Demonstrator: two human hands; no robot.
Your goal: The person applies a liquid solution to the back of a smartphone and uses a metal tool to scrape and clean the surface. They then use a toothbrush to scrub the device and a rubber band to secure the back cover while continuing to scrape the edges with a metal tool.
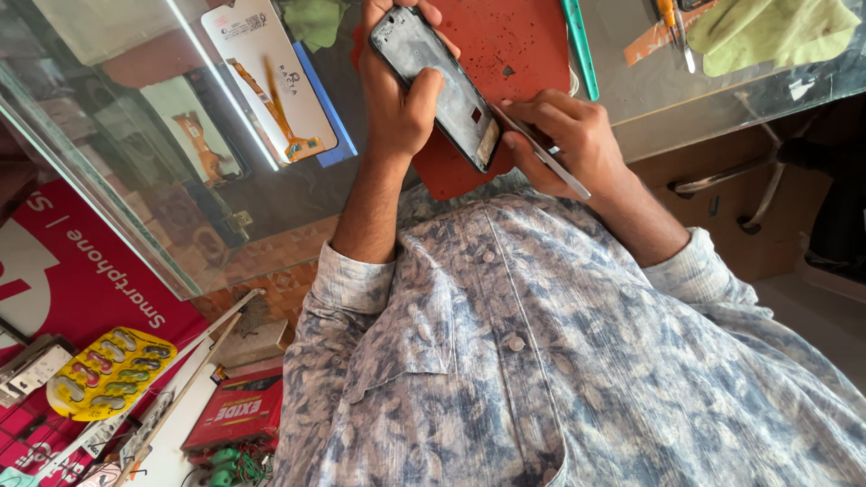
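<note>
Left hand [397,99] wraps opened phone frame [446,86] by its long edges, held above red work mat [523,41]. Right hand [568,135] pinches thin metal tool [541,153], tip at frame's lower corner. Frame likely light, rigid, fragile: grip edges only

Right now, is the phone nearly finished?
Done: the phone is already opened, its bare frame showing. In hand: the left hand grips it while the right hand presses a thin metal tool to its lower edge. Left: it looks unclosed, and a packaged part lies nearby.
</note>
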